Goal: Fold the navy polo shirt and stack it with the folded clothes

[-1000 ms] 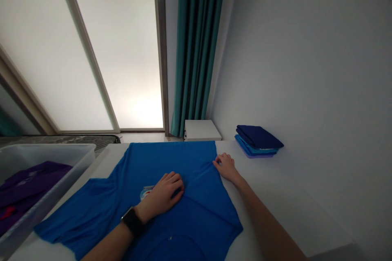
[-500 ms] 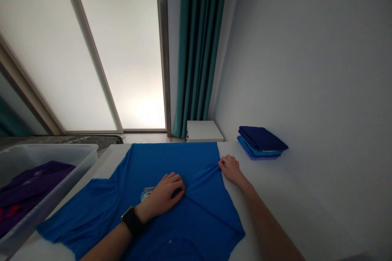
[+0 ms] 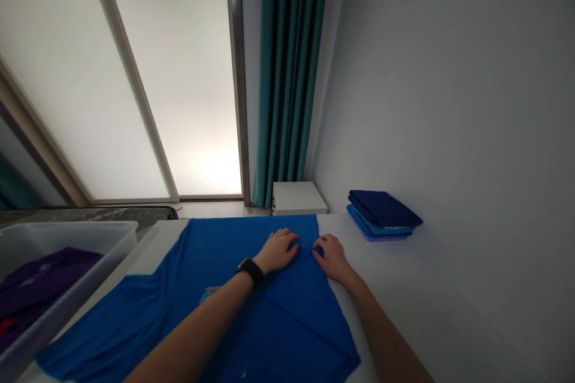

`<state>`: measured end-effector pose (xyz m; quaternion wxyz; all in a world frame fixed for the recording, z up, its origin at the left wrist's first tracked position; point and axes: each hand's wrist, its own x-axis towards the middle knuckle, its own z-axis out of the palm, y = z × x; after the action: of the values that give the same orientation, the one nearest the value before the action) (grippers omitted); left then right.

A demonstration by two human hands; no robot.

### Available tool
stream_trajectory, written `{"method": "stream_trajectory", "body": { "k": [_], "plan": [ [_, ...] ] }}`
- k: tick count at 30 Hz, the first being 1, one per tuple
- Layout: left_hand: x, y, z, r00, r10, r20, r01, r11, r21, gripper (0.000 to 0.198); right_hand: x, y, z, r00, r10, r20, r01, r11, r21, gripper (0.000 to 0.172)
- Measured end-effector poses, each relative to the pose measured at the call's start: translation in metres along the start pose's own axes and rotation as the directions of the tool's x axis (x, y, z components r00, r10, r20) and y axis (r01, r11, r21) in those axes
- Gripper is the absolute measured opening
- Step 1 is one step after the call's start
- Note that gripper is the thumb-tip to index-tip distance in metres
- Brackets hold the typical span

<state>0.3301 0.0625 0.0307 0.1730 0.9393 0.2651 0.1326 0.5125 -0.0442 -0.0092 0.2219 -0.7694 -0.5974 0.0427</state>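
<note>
The left hand (image 3: 277, 249) has slid up the blue T-shirt (image 3: 278, 311) to beside the right hand (image 3: 330, 254); both lie flat, fingers spread, grasping nothing, near the counter's (image 3: 404, 287) far edge.

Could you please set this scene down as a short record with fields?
surface: white table
left hand: left hand with a dark wristwatch, palm down on the blue T-shirt
right hand: right hand at the shirt's right folded edge, fingers on the cloth
shirt: spread flat, right side folded inward, left sleeve out
stack: folded blue clothes by the wall
bin: grey tub at left holding purple cloth
background: teal curtain, small white cabinet
</note>
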Motion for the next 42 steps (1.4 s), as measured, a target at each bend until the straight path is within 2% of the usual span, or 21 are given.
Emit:
{"method": "stream_trajectory", "body": {
  "k": [4,10,17,30,35,42],
  "plan": [
    [0.015,0.003,0.016,1.000,0.012,-0.021,-0.013,1.000,-0.024,0.022,0.000,-0.001,0.000,1.000,-0.017,-0.014,0.017,1.000,-0.004,0.012],
    [0.014,-0.001,0.021,0.998,0.011,-0.062,-0.019,0.991,-0.129,0.019,0.000,-0.008,-0.007,0.974,-0.215,-0.069,0.219,0.974,0.057,0.012],
    [0.012,-0.003,0.024,0.998,0.026,-0.059,-0.035,0.985,-0.169,0.019,0.001,-0.002,-0.012,0.989,-0.145,-0.039,0.146,0.989,0.013,0.017],
    [0.010,-0.002,0.026,0.995,0.093,-0.044,-0.097,0.991,-0.097,0.020,0.004,0.017,-0.003,0.998,0.013,-0.062,-0.021,0.990,-0.137,0.022],
    [0.011,-0.004,0.026,0.993,0.109,-0.038,-0.112,0.991,-0.076,0.018,0.004,0.021,-0.006,0.998,0.032,-0.062,-0.039,0.992,-0.117,0.020],
    [0.010,-0.002,0.025,0.992,0.117,-0.041,-0.119,0.991,-0.067,0.016,0.001,0.022,-0.020,1.000,0.030,-0.006,-0.030,0.999,-0.028,0.033]
  ]
}}
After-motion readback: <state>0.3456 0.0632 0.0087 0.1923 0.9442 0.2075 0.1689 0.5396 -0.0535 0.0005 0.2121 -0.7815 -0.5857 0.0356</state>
